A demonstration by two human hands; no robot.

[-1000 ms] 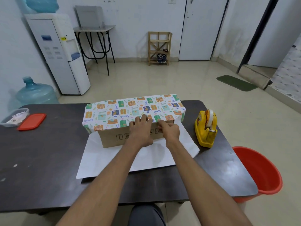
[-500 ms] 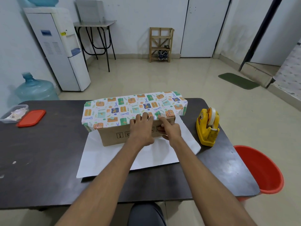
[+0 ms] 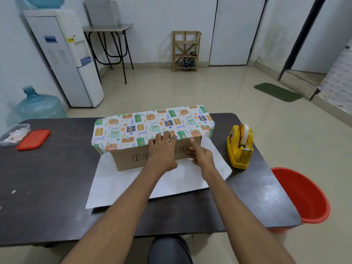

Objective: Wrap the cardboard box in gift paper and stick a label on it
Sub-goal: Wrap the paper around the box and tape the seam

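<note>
**gluestick99:** where's the box on your feed right now?

**me:** I'm running this remotely off the head cam, so here's what I've got. The cardboard box [image 3: 131, 159] sits mid-counter [image 3: 57, 178], long side facing me. The gift paper [image 3: 148, 126] is folded over its top, printed side up, with the edge hanging just over the near face. The white side of the sheet lies flat on the counter under the box and out toward me.

**gluestick99:** and the hands?

**me:** Left hand [image 3: 162, 152] is flat against the near face, fingers straight. Its fingertips [image 3: 166, 135] are up on the paper's edge, pressing it to the box. Right hand [image 3: 202, 156] is just right of it, index finger stretched out with the tip on the cardboard near the top right corner. Its other fingers are curled under, and I can't tell if they're gripping anything. The yellow tape dispenser [image 3: 240, 149] stands on the counter right of the box, just beside the sheet. A red lid [image 3: 33, 140] and a clear tub [image 3: 13, 134] are way over at the left edge.
</note>
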